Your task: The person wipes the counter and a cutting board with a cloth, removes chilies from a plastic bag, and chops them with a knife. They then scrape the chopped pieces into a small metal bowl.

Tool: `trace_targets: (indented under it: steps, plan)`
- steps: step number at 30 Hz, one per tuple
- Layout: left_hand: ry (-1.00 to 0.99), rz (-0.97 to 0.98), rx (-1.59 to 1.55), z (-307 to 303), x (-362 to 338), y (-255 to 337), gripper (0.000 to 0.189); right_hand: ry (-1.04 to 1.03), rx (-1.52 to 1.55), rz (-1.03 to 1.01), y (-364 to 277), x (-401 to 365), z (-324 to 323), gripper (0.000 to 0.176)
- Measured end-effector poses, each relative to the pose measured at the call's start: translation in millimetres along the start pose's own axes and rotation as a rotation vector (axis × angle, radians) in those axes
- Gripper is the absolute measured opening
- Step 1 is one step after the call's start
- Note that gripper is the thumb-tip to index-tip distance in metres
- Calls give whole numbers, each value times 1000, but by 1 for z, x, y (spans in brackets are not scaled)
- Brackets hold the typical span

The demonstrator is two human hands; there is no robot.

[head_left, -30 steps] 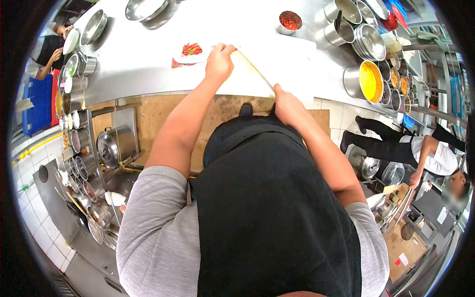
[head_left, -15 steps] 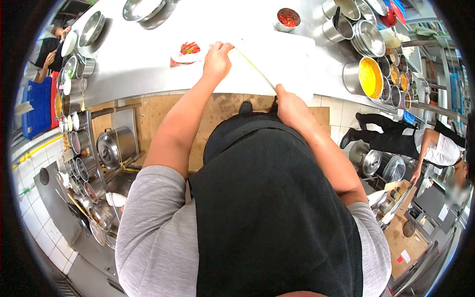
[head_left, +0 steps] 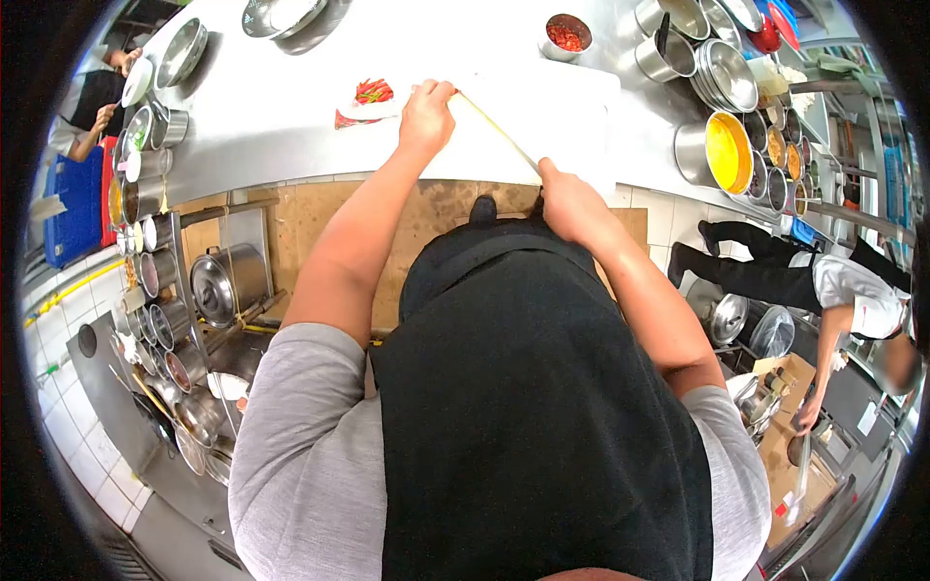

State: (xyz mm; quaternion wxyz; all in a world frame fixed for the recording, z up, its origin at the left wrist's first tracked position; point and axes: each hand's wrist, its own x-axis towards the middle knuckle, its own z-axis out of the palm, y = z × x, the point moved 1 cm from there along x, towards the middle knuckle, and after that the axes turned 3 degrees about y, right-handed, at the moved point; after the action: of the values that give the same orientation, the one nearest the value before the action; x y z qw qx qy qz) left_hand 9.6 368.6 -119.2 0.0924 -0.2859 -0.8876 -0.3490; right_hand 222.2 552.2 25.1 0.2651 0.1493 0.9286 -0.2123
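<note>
A long thin pale-yellow stalk point(head_left: 499, 131) is stretched over the white cutting board point(head_left: 572, 102) on the steel counter. My left hand point(head_left: 427, 114) pinches its far end near a small pile of red chillies point(head_left: 373, 92). My right hand point(head_left: 569, 201) grips the stalk's near end at the counter's front edge. My black apron and grey sleeves fill the lower part of the view.
A bowl of chopped red chilli point(head_left: 568, 37) stands behind the board. Metal pots and bowls point(head_left: 722, 77) and a pot with yellow contents point(head_left: 727, 153) line the right. Pots point(head_left: 218, 286) sit on a low shelf at left. One co-worker point(head_left: 843, 295) bends at right, another point(head_left: 97, 102) stands far left.
My hands keep their hold on the stalk and have barely shifted. The co-worker at the right has bent further down and moved along the aisle.
</note>
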Motion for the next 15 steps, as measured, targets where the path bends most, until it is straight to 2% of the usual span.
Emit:
trace_targets:
  steps: [6,9,15]
  plan:
    - [30,10,-54,-6,3,0,11,70,60,-42,12,40,33,28]
    - [21,17,-74,-4,2,-4,16,54,131,-57,20,34,33,24]
    - [56,68,-7,3,3,5,11,82,148,14,32,22,28,23]
